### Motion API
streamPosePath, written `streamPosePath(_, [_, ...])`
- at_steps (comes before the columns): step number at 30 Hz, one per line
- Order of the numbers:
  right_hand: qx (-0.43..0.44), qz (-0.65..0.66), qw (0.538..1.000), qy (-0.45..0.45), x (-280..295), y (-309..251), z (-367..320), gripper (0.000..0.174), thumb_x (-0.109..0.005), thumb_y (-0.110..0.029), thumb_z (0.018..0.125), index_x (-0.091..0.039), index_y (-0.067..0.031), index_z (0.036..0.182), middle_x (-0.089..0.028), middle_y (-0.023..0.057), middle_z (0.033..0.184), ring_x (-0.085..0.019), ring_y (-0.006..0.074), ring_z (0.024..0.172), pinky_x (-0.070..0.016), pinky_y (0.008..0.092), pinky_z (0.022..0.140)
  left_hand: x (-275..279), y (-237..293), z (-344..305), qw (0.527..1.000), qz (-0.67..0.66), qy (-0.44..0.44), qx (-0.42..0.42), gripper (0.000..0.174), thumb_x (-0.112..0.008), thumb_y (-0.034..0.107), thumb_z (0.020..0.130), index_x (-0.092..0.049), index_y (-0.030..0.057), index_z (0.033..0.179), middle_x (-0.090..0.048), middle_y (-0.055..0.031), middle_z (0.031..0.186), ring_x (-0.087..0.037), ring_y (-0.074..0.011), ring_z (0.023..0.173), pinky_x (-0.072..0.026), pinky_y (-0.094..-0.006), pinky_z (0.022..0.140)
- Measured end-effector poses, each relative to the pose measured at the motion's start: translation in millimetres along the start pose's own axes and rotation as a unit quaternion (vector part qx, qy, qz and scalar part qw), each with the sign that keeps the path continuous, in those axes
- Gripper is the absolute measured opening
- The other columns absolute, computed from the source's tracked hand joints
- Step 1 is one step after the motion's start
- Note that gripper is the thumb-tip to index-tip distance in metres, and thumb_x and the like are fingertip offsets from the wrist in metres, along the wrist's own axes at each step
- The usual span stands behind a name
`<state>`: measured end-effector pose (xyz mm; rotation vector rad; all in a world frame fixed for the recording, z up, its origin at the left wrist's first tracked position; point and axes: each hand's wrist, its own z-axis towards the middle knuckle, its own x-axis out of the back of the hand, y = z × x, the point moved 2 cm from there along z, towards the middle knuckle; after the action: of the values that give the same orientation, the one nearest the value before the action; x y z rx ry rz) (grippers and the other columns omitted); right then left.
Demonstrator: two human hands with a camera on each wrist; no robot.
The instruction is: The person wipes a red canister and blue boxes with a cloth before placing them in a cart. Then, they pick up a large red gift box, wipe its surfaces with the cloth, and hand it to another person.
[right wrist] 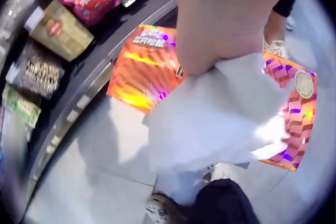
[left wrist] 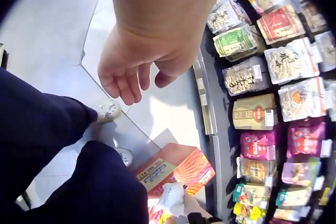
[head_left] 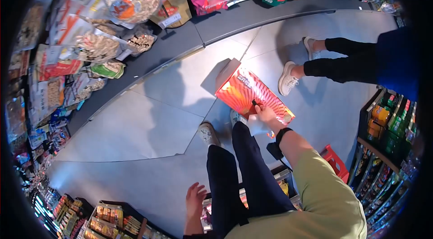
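A shiny red-orange gift box [head_left: 246, 86] hangs above the floor from a dark handle, which my right hand [head_left: 267, 116] grips. A white sheet, perhaps tissue or paper [right wrist: 220, 113], is also held at that hand and covers part of the box [right wrist: 144, 66] in the right wrist view. My left hand [head_left: 195, 196] hangs beside my leg with fingers loosely bent and nothing in it; the left wrist view shows the same hand [left wrist: 139, 69] above the floor, apart from the box [left wrist: 197, 171].
Bagged dried foods [head_left: 97, 45] fill the curved shelf at the left and top. Another person's legs [head_left: 338, 61] stand at the right. A red plastic crate or stool [head_left: 334, 163] and drink racks [head_left: 383, 126] are at the lower right.
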<state>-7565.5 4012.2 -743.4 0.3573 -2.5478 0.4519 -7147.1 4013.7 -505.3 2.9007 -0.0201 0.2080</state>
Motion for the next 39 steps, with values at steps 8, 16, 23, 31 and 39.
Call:
streamPosePath(8, [0.371,-0.112,0.922,-0.007,126.9,-62.4,-96.9,0.031,-0.054,-0.027,0.085,-0.057,-0.0017,0.068,-0.059,0.0201,0.066,-0.059,0.0387,0.065,-0.046,0.0467,0.06,-32.0,107.7,114.7,0.982,0.078,-0.033,-0.167,0.045,-0.055,0.037,0.088,-0.051,0.0106,0.124,-0.058,-0.0087,0.117,-0.053,-0.0213,0.103,-0.0431,-0.0378,0.085])
streamPosePath(16, [0.516,-0.368,0.75,0.192,220.0,-119.4,-182.8,0.017,-0.067,-0.016,0.064,-0.055,-0.0093,0.075,-0.059,0.0074,0.087,-0.057,0.0263,0.083,-0.0472,0.039,0.073,-125.0,188.4,180.2,0.945,0.216,-0.197,-0.145,0.068,-0.056,0.052,0.084,-0.037,0.0178,0.139,-0.04,-0.007,0.142,-0.032,-0.0259,0.132,-0.0213,-0.05,0.106])
streamPosePath(23, [0.475,-0.315,0.728,0.381,267.8,-114.1,-238.5,0.015,-0.064,-0.01,0.072,-0.059,-0.0095,0.086,-0.056,0.0129,0.116,-0.055,0.0296,0.092,-0.0452,0.04,0.079,-233.0,127.4,179.7,0.898,0.281,-0.318,-0.113,0.085,-0.052,0.066,0.08,-0.026,0.0195,0.145,-0.033,-0.0055,0.147,-0.027,-0.0243,0.136,-0.016,-0.0522,0.108])
streamPosePath(31, [0.452,-0.211,0.832,0.241,330.6,-109.3,-288.7,0.011,-0.06,-0.007,0.082,-0.054,-0.0035,0.091,-0.063,0.0179,0.096,-0.061,0.0364,0.089,-0.0474,0.041,0.075,-297.6,110.8,107.3,0.831,0.054,-0.554,0.023,0.077,-0.054,0.061,0.084,-0.026,0.0215,0.144,-0.036,-0.0012,0.144,-0.035,-0.0288,0.13,-0.0266,-0.0619,0.1])
streamPosePath(39, [0.395,0.044,0.874,0.278,343.5,-44.2,-230.6,0.007,-0.051,-0.007,0.092,-0.046,-0.0037,0.089,-0.055,0.0052,0.078,-0.062,0.0154,0.086,-0.0449,0.0288,0.071,-267.5,201.7,59.2,0.76,-0.03,-0.619,-0.197,0.073,-0.057,0.028,0.09,-0.015,0.0213,0.149,-0.035,-0.0041,0.145,-0.039,-0.0219,0.13,-0.0343,-0.0408,0.105])
